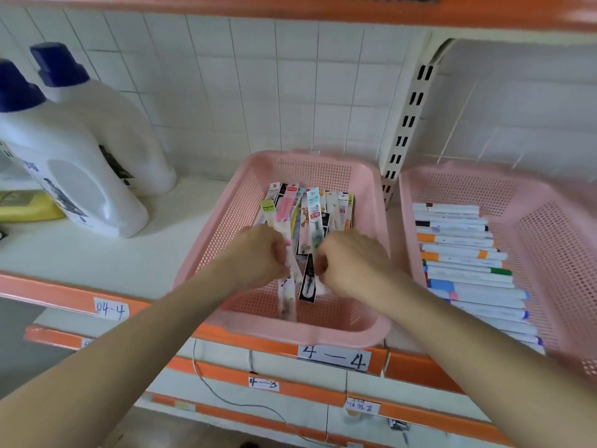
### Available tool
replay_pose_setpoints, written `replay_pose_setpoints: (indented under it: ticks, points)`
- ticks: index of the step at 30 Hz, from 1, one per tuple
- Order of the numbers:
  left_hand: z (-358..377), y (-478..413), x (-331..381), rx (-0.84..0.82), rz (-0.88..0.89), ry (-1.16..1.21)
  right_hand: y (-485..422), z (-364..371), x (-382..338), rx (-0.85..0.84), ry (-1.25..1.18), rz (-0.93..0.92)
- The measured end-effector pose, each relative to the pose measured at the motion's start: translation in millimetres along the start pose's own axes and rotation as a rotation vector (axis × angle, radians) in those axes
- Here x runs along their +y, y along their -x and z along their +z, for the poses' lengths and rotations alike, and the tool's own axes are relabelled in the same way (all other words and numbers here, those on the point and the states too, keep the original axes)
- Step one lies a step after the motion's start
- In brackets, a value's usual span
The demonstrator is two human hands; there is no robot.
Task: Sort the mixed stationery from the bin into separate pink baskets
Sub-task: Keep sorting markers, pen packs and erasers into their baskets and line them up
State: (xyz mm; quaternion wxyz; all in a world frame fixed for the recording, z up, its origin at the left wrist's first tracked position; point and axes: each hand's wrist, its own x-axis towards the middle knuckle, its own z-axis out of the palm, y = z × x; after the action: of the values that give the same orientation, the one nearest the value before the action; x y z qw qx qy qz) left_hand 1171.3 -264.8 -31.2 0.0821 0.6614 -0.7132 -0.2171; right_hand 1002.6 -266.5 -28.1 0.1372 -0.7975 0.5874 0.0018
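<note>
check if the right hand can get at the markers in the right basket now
Probably yes: the markers lie uncovered in the open right basket, beside the right hand. It grips a black pen pack, though, which it should drop first.

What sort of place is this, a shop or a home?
Likely a shop or stockroom: orange-edged shelves with handwritten location labels, pink baskets of packaged pens and markers, and large detergent bottles beside them.

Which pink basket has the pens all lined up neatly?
The basket on the right. Its markers lie side by side in a row; the middle basket, under the left hand and right hand, holds jumbled packets.
</note>
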Motion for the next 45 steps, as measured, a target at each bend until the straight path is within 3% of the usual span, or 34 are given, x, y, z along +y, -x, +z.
replay_pose_setpoints:
  ticks: [3, 9, 13, 16, 18, 21, 26, 31, 37, 45]
  points:
    - [-19, -16, -9, 0.045, 0.016, 0.079, -11, -12, 5, -0.001, -0.245, 0.041]
    - [-36, -66, -24, 0.023, 0.065, 0.057, -52, -27, 0, 0.038, -0.311, 0.115]
    - [-32, -73, -22, -0.069, 0.112, -0.144, -58, -20, 2, -0.027, -0.127, 0.156]
    - [-33, -53, -19, -0.074, 0.168, -0.23, -40, -14, -2, -0.042, -0.052, 0.078]
    - [-29, -37, -17, -0.12, 0.192, -0.366, -22, -11, -8, -0.136, -0.06, -0.003]
    - [-14, -21, -9, -0.178, 0.206, -0.466, -4, -7, -17, -0.254, 0.136, -0.018]
    - [6, -21, -8, -0.17, 0.251, -0.465, -9, -2, -19, -0.192, 0.179, -0.001]
    - [6, -30, -16, -0.274, 0.335, -0.424, -6, -2, -16, -0.216, 0.235, -0.003]
    - [3, -53, -23, -0.257, 0.428, -0.413, -20, -1, -7, -0.083, 0.228, -0.035]
    - [-9, -47, -28, -0.334, 0.357, -0.53, -18, -3, 6, 0.006, 0.192, 0.008]
